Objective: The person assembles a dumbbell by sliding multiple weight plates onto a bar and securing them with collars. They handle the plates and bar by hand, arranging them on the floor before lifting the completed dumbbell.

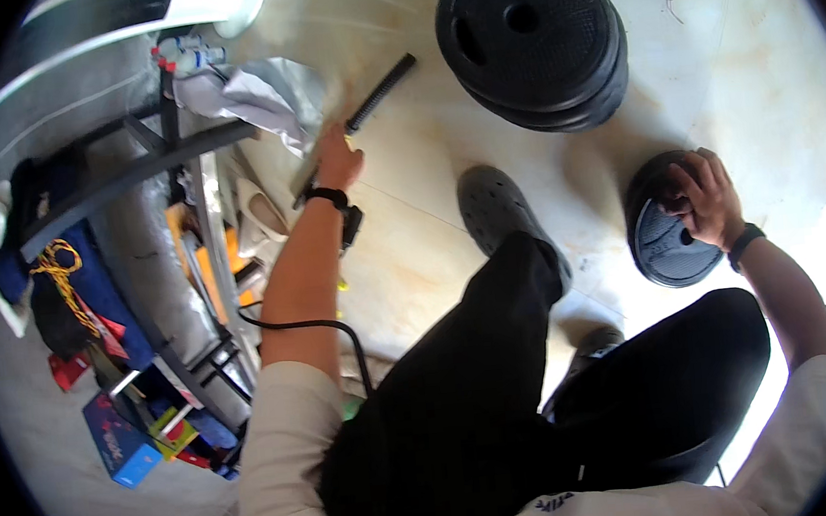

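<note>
My left hand (338, 158) is closed round a black dumbbell bar (381, 94). The bar's ridged, threaded end sticks out beyond my fingers, slanting away to the right over the pale floor. At the right, my right hand (710, 195) grips a round black weight plate (667, 241), thumb and fingers over its upper side near the middle hole. Whether the plate touches the floor I cannot tell. Ahead of me stands a stack of larger black weight plates (536, 36), the top one showing a round centre hole and a slot.
A dark-framed rack (146, 178) on the left holds shoes, bags and a blue box (119, 436). A crumpled white bag (256, 95) lies beside my left hand. My grey clog (497, 206) is between the plates and my legs. A black cable (316, 325) crosses my left arm.
</note>
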The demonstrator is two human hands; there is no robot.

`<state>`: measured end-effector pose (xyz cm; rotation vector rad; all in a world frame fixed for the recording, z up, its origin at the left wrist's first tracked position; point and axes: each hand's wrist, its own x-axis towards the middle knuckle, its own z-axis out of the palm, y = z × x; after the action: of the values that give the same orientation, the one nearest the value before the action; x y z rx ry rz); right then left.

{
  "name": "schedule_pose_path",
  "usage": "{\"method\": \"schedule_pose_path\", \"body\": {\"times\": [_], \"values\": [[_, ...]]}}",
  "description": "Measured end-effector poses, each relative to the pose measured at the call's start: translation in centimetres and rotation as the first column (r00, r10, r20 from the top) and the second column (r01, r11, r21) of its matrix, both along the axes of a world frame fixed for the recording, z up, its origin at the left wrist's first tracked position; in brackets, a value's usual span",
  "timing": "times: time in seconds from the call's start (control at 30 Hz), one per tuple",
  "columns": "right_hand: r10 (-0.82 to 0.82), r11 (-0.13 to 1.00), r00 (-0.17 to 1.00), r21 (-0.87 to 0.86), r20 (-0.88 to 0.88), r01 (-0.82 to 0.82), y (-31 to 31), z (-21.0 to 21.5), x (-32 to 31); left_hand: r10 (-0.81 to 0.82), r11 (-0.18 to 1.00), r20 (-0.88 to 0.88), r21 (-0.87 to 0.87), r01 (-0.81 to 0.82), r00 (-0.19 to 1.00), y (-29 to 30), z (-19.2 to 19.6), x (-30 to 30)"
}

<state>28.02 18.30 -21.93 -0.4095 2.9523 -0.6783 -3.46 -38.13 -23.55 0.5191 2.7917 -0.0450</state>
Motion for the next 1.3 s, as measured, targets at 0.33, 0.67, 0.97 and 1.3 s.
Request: {"method": "schedule_pose_path", "body": {"times": [0.33, 0.67, 0.97, 1.3], "values": [[-0.006, 1.000, 1.000, -0.004, -0.018, 0.006, -0.4, 0.2, -0.1, 0.163, 0.974, 0.088, -0.175, -0.145, 0.983, -0.2, -0.5, 0.0], [0.006, 1.000, 0.999, 0.024, -0.043, -0.005, -0.3, 0.7, -0.5, 0.230, 0.970, 0.137, -0.106, -0.216, 0.964, 1.5, -0.7, 6.6], [-0.062, 0.998, 0.996, 0.007, -0.070, 0.062, -0.8, 1.2, -0.5, 0.290, 0.913, -0.095, 0.324, -0.246, 0.952, 1.2, 4.0, 5.8], [-0.120, 0.992, 0.988, -0.060, -0.096, 0.115, -0.9, 0.0, 0.0, -0.007, 0.570, -0.293, 0.784, 0.245, 0.956, 22.8, 24.9, 4.8]]}}
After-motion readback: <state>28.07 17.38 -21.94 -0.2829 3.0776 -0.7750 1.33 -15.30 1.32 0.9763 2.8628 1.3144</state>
